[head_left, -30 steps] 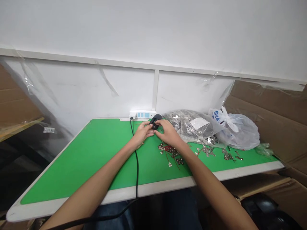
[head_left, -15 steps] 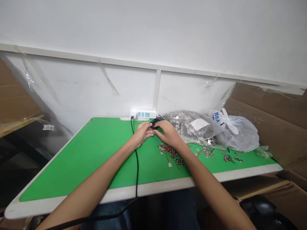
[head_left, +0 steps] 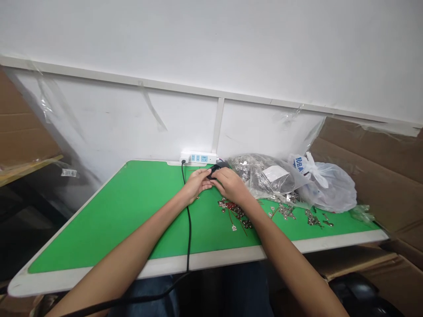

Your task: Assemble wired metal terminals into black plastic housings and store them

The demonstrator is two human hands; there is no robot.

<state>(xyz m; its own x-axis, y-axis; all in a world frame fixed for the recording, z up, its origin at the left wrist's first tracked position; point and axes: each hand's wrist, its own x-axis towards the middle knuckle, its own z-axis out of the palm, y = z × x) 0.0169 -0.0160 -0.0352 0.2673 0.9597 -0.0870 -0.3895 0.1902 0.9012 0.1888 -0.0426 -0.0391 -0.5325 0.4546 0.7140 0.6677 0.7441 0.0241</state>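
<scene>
The left hand (head_left: 197,185) and right hand (head_left: 231,185) curl closed around a black corded mouse (head_left: 218,166), their fingers partly hiding it, at the far edge of the worktop (head_left: 99,229), just beside a power strip (head_left: 198,158). It should handle light and stiff, the smooth plastic slightly slippery — best held by its sides, clear of the cable (head_left: 188,233).
</scene>
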